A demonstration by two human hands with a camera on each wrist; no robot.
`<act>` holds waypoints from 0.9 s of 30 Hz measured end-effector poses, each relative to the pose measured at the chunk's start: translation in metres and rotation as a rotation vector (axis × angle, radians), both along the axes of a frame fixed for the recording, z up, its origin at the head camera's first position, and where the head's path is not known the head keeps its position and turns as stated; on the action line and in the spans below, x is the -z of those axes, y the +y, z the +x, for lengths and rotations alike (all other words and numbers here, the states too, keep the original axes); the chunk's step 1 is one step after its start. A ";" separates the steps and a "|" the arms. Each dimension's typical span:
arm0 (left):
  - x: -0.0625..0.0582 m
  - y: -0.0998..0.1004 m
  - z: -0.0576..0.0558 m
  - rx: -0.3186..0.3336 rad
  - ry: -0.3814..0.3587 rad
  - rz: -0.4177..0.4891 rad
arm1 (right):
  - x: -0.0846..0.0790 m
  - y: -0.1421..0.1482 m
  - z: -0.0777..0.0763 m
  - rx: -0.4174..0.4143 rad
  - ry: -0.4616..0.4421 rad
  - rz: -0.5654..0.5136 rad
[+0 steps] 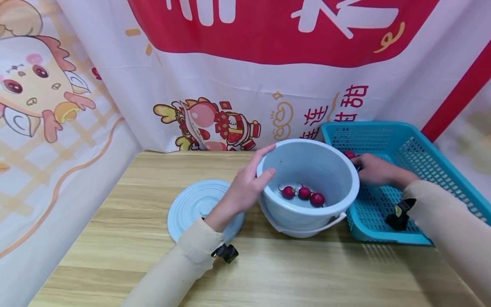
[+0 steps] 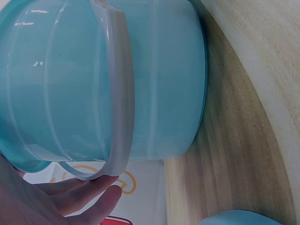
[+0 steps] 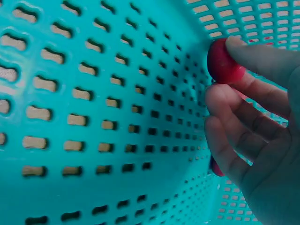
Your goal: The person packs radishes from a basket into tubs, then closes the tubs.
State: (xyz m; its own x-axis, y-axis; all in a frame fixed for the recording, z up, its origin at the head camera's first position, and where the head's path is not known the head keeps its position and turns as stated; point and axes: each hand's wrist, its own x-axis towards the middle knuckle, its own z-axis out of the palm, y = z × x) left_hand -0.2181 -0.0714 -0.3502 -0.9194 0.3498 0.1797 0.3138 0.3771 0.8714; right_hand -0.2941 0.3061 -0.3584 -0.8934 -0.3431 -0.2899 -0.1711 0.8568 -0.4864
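Note:
A light blue bucket (image 1: 307, 217) stands upright with three red radishes (image 1: 304, 192) on its bottom. My left hand (image 1: 247, 183) holds its left rim, thumb over the edge and fingers down the outside. The left wrist view shows those fingers (image 2: 93, 197) beside the white bail handle (image 2: 121, 93), which hangs down the bucket's side. Inside the teal basket (image 1: 452, 166), my right hand (image 1: 374, 169) pinches a radish (image 3: 222, 61) between thumb and fingers. Part of another radish (image 3: 216, 167) shows below those fingers, near the basket wall.
Left of the bucket, a round light blue lid (image 1: 184, 209) lies on the wooden table (image 1: 126, 238), partly behind my left forearm. The basket stands close against the bucket's right side. A printed cloth (image 1: 238, 85) hangs along the table's back edge.

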 end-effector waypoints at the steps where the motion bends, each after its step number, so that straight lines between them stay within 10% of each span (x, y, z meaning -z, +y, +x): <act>1: 0.000 0.000 0.000 0.000 -0.001 0.000 | -0.001 0.000 0.000 0.006 0.010 -0.006; 27: -0.001 0.000 0.001 0.003 -0.015 0.002 | -0.030 -0.007 0.019 0.259 0.221 -0.378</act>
State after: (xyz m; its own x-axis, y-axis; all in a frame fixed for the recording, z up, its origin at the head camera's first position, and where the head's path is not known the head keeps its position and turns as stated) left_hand -0.2169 -0.0709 -0.3496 -0.9210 0.3521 0.1668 0.3019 0.3744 0.8768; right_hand -0.2751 0.2995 -0.3279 -0.9891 -0.1462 0.0178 -0.1103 0.6555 -0.7471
